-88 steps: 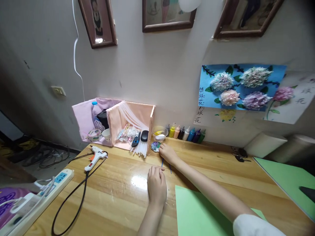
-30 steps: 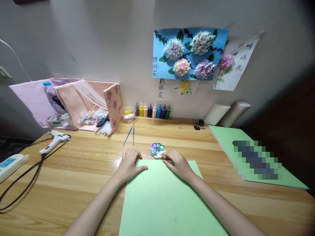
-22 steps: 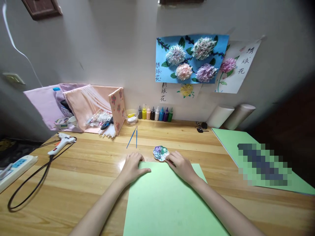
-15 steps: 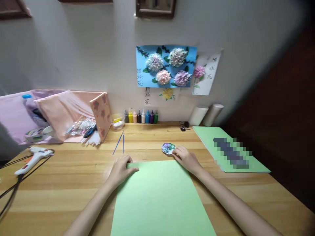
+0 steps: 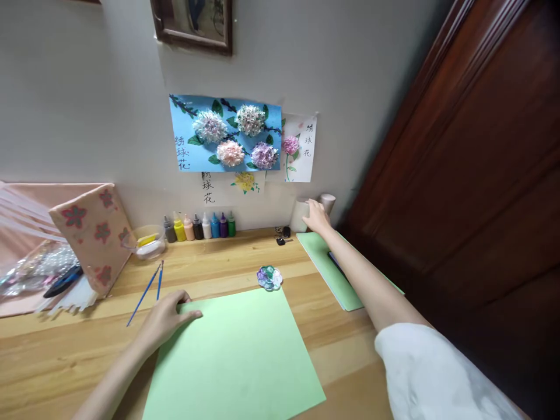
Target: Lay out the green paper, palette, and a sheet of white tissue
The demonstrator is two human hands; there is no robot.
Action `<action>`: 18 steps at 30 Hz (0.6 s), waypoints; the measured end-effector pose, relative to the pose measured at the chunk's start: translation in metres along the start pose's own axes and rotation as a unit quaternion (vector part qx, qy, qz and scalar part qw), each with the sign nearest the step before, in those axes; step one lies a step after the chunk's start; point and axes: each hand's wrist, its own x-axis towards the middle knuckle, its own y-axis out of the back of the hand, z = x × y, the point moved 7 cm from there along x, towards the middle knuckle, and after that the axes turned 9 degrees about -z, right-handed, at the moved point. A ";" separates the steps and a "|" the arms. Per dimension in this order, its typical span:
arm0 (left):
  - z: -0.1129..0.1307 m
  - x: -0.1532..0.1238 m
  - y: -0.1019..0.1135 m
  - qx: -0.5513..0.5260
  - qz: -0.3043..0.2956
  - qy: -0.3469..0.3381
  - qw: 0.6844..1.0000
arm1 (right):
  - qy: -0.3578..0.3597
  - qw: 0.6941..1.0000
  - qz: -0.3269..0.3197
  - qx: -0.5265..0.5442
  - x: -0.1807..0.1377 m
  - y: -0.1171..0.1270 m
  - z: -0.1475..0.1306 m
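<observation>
A large sheet of pale green paper (image 5: 236, 356) lies on the table in front of me. My left hand (image 5: 168, 321) rests at its upper left corner, thumb stretched out over the paper and fingers apart from it. At the back right, my right hand (image 5: 317, 217) reaches to a white cylindrical roll (image 5: 300, 214), with its fingers over the upper part. The fingers' far side is hidden. Beside it stands a second, greyish roll (image 5: 327, 202). A small flower-shaped palette (image 5: 269, 278) smeared with purple and green paint sits just past the sheet's top edge.
Two blue paintbrushes (image 5: 144, 294) lie left of the sheet. Several paint bottles (image 5: 206, 226) line the wall beside a clear bowl (image 5: 149, 242). Keys (image 5: 282, 236) lie near the rolls. Under my right forearm is more green paper (image 5: 315, 254). A fabric box (image 5: 98, 233) stands left.
My right hand has left the palette and the sheet's upper right corner and moved to the white roll. The view has turned right. My left hand stays at the sheet's corner.
</observation>
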 end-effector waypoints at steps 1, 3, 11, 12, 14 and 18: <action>0.000 -0.001 -0.001 -0.004 -0.003 -0.006 1.000 | -0.016 1.000 -0.002 0.000 0.010 -0.003 0.006; 0.001 -0.004 -0.002 -0.013 -0.007 -0.012 1.000 | -0.049 0.999 -0.007 0.001 0.024 -0.010 0.015; 0.017 -0.011 -0.001 -0.009 -0.015 -0.051 0.999 | -0.104 0.994 0.014 0.019 0.031 -0.015 0.015; 0.018 -0.012 0.000 -0.004 -0.008 -0.052 0.999 | -0.091 0.995 0.011 0.026 0.027 -0.014 0.010; 0.022 -0.015 0.004 0.008 0.020 -0.051 0.998 | -0.068 0.996 0.025 0.045 0.014 -0.007 -0.002; 0.041 -0.027 0.024 0.008 0.088 -0.063 0.994 | -0.022 0.985 0.139 0.098 -0.037 0.028 -0.035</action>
